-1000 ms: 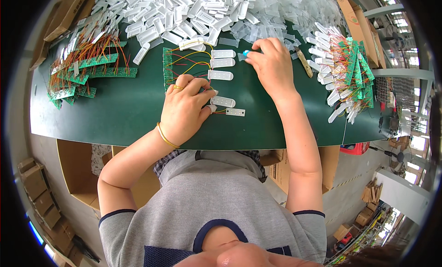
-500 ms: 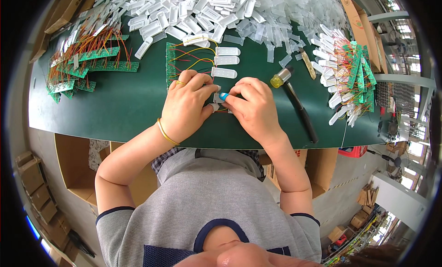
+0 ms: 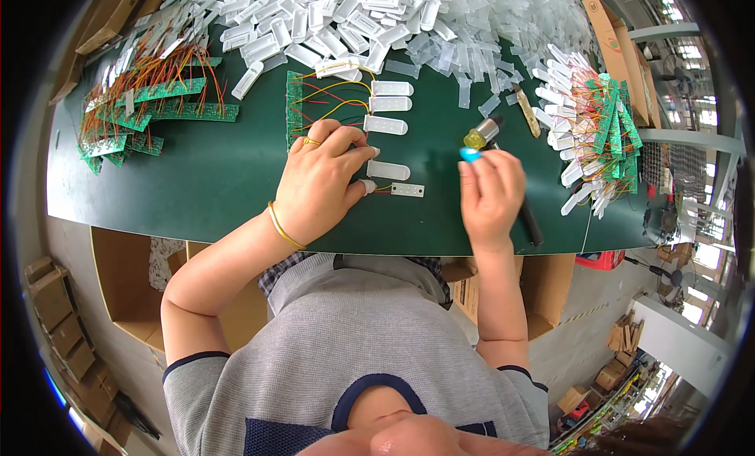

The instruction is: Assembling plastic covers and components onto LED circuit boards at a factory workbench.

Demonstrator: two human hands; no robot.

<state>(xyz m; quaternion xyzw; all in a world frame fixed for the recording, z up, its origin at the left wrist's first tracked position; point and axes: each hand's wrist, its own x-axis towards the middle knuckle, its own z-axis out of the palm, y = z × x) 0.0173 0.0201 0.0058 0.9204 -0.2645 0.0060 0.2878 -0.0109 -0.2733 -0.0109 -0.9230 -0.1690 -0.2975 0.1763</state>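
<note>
At centre frame, on a dark green work mat (image 3: 212, 180): left hand (image 3: 318, 184), fingers curled and pressing down on a wired green circuit board (image 3: 296, 110), fingertips touching the row of white capsule-shaped caps (image 3: 388, 125) fanned out to the right on red and yellow leads. Just right of centre: right hand (image 3: 491, 192), loosely closed around the black handle of a small mallet (image 3: 503, 173), yellow head pointing toward the upper right, a blue fingertip cover showing near the head. Below the capped row, close to the left thumb: one bare white strip (image 3: 407, 190), uncovered, on its own leads. Across the top of the frame: a heap of loose white caps (image 3: 338, 15). Upper left: a stack of wired boards (image 3: 149, 102). Right edge: a bundle of finished pieces (image 3: 594, 141).

Likely trouble from this position: mallet head close to the left fingertips, so a glancing strike could pinch a finger or crack a cap. Thin leads lying slack between board and caps, easily snagged or pulled loose by a sliding palm. Bare strip resting free near the mat's near edge, liable to shift if the board is dragged. Loose heap above, apt to spill into the work area if nudged.
</note>
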